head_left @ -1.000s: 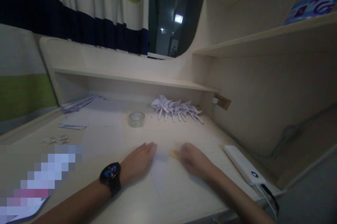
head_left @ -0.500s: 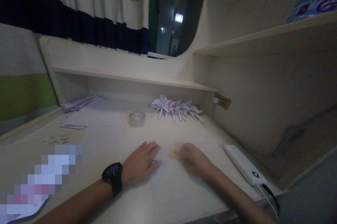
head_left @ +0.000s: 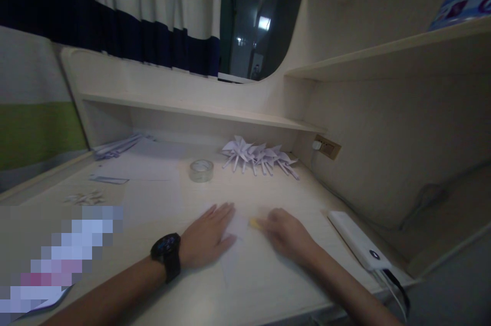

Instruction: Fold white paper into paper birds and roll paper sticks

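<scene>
White paper sheet point(head_left: 233, 244) on desk point(head_left: 276, 285): lies between both hands. Left hand point(head_left: 207, 236), fingers spread flat, presses its 9 o'clock edge. Right hand point(head_left: 287, 234), at 3 o'clock, pinches a small yellow object point(head_left: 253, 223); identity unclear. Sheet's outline faint in dim light.

Nothing really readable here. Blurry purple-and-white lettering on the blue label of the bottle point(head_left: 462, 1) up on the top shelf point(head_left: 383, 55) (too cropped and smeared to make out).
</scene>
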The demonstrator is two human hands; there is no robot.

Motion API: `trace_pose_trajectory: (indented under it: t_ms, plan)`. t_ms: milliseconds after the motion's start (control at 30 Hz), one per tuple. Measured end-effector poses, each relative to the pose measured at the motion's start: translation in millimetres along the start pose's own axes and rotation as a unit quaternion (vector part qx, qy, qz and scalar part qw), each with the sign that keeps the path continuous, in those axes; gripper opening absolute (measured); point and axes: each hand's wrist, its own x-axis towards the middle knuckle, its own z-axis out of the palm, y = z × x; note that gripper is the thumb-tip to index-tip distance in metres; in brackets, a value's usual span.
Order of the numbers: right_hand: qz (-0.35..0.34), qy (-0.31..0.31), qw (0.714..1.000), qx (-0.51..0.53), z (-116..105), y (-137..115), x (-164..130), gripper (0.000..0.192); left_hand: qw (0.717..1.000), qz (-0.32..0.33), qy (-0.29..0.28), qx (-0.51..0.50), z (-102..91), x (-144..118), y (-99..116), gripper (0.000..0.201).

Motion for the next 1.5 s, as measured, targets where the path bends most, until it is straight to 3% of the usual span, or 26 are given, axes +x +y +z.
trace_pose_trajectory:
  t_ms: [400, 633, 1500]
  plan:
    - [0.003, 0.026, 1.0, -0.016, 3, -5, -2, 0.026, 0.999, -0.038, -0.01, 0.034, 0.5, -4, 2, 0.069]
    - [-0.008, 0.01, 1.0, -0.019, 2, -7, -3, 0.026, 0.998, -0.052, -0.016, 0.039, -1.9, -4, 5, 0.075]
    - [0.012, 0.002, 0.996, -0.085, -1, -19, -7, 0.021, 0.997, -0.044, -0.03, 0.047, -3.7, -6, 4, 0.075]
